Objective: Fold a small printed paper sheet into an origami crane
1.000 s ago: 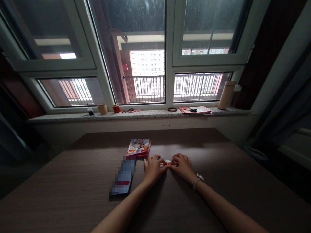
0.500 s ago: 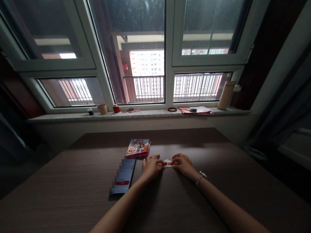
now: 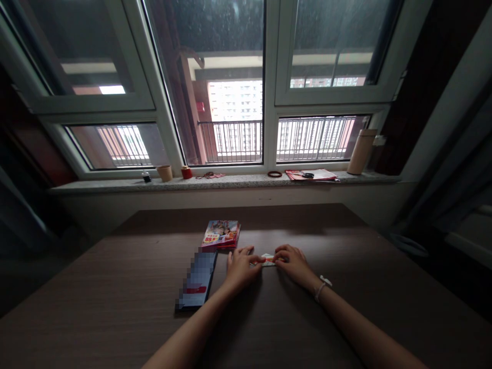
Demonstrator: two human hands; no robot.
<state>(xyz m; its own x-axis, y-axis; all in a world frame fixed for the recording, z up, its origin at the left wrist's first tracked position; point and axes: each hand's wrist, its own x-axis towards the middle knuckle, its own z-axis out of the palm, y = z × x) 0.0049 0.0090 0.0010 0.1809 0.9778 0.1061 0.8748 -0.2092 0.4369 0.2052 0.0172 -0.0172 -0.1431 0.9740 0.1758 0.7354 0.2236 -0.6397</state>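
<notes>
A small folded piece of paper, white with orange-red print, lies on the brown table between my hands. My left hand has its fingers curled onto the paper's left end. On the right end press the thumb and fingertips of my right hand; a pale bracelet circles that wrist. Both hands cover the ends of the paper, so its full outline is hidden. Left of my left hand lies a phone, its screen partly blurred out. Just beyond the phone is a stack of colourful printed leaflets.
Along the stone windowsill stand a dark little bottle, a paper cup, a red jar and a tan flask. A beaded bracelet and scissors on papers lie there too.
The whole view has shifted slightly, so everything sits a little further right. Both hands stay at the folded paper, with hardly any change in their grip.
</notes>
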